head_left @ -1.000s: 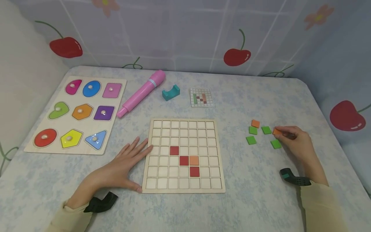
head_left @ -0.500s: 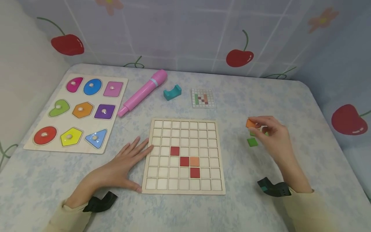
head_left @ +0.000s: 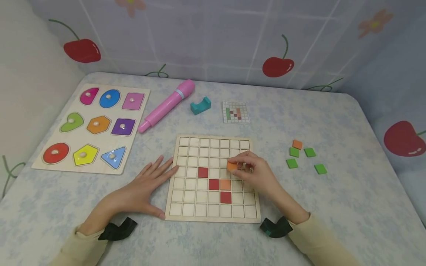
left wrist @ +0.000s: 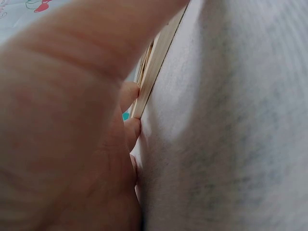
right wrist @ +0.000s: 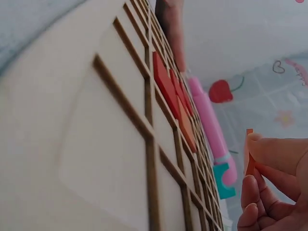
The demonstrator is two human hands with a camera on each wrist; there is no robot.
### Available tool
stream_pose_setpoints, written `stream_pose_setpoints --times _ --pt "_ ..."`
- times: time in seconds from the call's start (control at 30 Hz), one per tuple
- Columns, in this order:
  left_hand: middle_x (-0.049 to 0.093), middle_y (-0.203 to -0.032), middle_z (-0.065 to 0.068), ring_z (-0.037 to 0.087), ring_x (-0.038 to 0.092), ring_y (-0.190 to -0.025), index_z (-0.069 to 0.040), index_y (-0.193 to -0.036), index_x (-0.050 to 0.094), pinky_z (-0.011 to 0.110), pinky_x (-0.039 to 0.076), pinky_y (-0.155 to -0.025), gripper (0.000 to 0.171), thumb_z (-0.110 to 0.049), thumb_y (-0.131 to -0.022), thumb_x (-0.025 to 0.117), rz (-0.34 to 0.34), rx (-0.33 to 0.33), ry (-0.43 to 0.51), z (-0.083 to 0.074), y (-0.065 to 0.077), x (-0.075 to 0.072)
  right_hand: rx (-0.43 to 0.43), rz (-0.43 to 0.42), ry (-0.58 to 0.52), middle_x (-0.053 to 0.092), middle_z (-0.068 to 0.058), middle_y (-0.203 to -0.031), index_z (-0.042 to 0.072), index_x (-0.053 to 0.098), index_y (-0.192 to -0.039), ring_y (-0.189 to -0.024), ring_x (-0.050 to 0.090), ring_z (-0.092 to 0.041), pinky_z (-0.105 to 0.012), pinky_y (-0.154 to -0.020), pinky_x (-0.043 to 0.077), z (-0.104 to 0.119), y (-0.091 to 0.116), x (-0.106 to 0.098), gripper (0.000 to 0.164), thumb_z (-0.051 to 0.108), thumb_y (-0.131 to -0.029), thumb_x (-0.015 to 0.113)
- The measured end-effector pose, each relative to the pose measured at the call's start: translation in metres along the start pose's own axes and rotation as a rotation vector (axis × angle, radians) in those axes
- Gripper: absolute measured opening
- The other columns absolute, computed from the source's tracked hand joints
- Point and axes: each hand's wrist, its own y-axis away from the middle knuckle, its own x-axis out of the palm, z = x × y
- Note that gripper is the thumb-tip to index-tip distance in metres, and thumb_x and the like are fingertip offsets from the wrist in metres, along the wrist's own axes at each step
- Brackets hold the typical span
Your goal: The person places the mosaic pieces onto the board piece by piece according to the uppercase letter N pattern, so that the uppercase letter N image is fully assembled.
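My right hand (head_left: pixel 254 170) pinches an orange square tile (head_left: pixel 231 166) between thumb and fingers, above the wooden grid board (head_left: pixel 213 219). In the right wrist view the pinched tile (right wrist: pixel 249 151) shows edge-on, raised off the board. Three red tiles lie in the grid in a diagonal run, among them the middle red tile (head_left: pixel 214 184), with an orange tile (head_left: pixel 225 184) right beside that one. My left hand (head_left: pixel 141 192) is spread flat at the board's left edge, thumb and fingertips touching it. In the left wrist view its fingertips meet the board's wooden side (left wrist: pixel 161 53).
Loose green tiles (head_left: pixel 320 169) and one orange tile (head_left: pixel 297 144) lie to the right. Behind the board are a small pattern card (head_left: pixel 235 112), a teal stand (head_left: pixel 200 106) and a pink wand-shaped object (head_left: pixel 166 107). A knobbed shape puzzle (head_left: pixel 91 142) lies at left.
My right hand has picked up an orange tile from the loose ones at the right and carried it left over the board. My left hand has stayed at the board's edge.
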Motion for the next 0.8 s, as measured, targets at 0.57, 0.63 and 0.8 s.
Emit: stream_pose_setpoints --times 0.57,0.63,0.8 --pt "0.001 -0.156 0.007 0.029 -0.012 -0.138 -0.014 -0.151 0.015 0.053 -0.003 -0.107 0.121 -0.069 -0.06 0.072 0.023 -0.003 -0.023 0.001 -0.002 -0.004 -0.032 0.058 0.147 0.059 0.003 -0.098 0.009 0.072 -0.102 -0.079 0.052 -0.012 -0.028 -0.065 0.045 -0.004 0.001 0.018 0.023 0.007 -0.079 0.075" --pt "0.0 -0.156 0.006 0.029 -0.012 -0.138 -0.014 -0.151 0.015 0.053 -0.002 -0.107 0.121 -0.069 -0.06 0.071 0.024 -0.003 -0.027 0.001 -0.002 -0.003 -0.032 0.055 0.161 0.059 0.003 -0.098 0.009 0.072 -0.101 -0.079 0.052 -0.012 -0.028 -0.065 0.045 -0.002 0.001 0.018 0.023 0.007 -0.079 0.075" --pt "0.0 -0.156 0.006 0.029 -0.012 -0.139 -0.015 -0.151 0.014 0.052 -0.002 -0.107 0.121 -0.07 -0.06 0.071 0.02 0.004 -0.026 0.002 -0.001 -0.001 -0.036 0.039 0.188 0.059 0.002 -0.096 0.008 0.072 -0.102 -0.08 0.055 -0.011 -0.028 -0.066 0.046 -0.001 0.002 0.019 0.023 0.003 -0.079 0.074"
